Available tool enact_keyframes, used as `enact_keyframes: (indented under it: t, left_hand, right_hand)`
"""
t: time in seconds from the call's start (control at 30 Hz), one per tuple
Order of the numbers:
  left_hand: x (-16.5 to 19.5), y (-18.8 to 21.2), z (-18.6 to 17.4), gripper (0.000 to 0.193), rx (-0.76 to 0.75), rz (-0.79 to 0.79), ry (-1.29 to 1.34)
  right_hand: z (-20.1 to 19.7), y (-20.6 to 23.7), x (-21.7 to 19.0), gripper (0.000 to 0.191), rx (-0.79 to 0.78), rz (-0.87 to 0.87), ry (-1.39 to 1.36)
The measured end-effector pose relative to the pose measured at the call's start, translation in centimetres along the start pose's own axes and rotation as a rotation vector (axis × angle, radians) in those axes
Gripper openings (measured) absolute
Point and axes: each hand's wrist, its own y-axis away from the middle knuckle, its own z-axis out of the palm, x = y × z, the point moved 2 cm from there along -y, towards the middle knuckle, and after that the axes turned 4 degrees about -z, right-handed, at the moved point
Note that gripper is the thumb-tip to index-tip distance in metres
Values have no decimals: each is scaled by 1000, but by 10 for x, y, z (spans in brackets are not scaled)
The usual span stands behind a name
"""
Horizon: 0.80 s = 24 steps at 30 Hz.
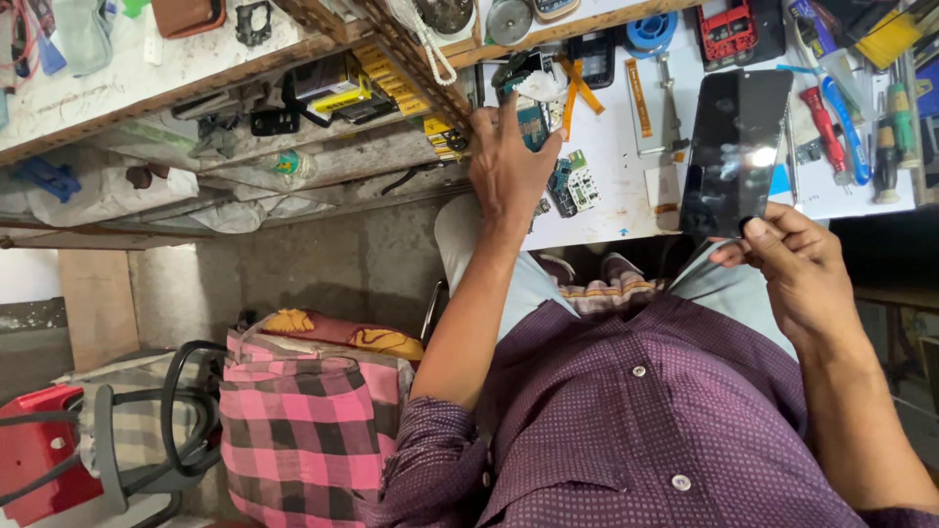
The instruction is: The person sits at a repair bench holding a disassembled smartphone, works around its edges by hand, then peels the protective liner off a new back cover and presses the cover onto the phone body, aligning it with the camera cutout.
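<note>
Both hands are at work, well apart from each other. On the right, the right hand (797, 269) pinches the near end of a phone screen panel (734, 152) between thumb and fingers, closed on its lower edge. That panel is a flat, glossy black rectangle with rounded corners, showing a bright glare spot, and it is held tilted over the near edge of the white worktop (616, 166). Further left, the left hand (509, 161) reaches onto the worktop, fingers spread and resting on small circuit boards (572, 186), gripping nothing that can be seen. Orange flex strips (577, 88) lie just beyond them. Screwdrivers (831, 132) with red and blue handles lie right of the panel. Beside the person's purple shirt (636, 420), low on the left, sits a pink checked bag (303, 430).
</note>
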Motion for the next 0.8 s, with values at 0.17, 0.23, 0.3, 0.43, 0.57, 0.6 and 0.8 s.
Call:
enact_keyframes:
  t: [0.17,0.23,0.3,0.43,0.57,0.6,0.8]
  left_hand:
    - [-2,-4,10,72,1,-15,-56]
    - [-5,-6,11,70,21,-15,-43]
    - [-8,-10,11,66,26,-32,-12]
    - [-16,-16,7,59,-26,-54,86]
    - [-19,-20,2,59,-52,-40,97]
    - [-19,-21,2,59,-59,-53,102]
    - [-15,-20,0,57,-94,-101,122]
  right_hand:
    - [-1,0,1,27,-5,13,2]
    - [-3,0,1,26,5,9,11]
    - [-4,1,2,26,2,7,9]
    - [-5,-1,3,27,1,12,-9]
    - [-5,0,1,27,4,19,-1]
    - [-4,0,0,26,-2,19,-4]
    - [-4,1,-7,26,8,32,3]
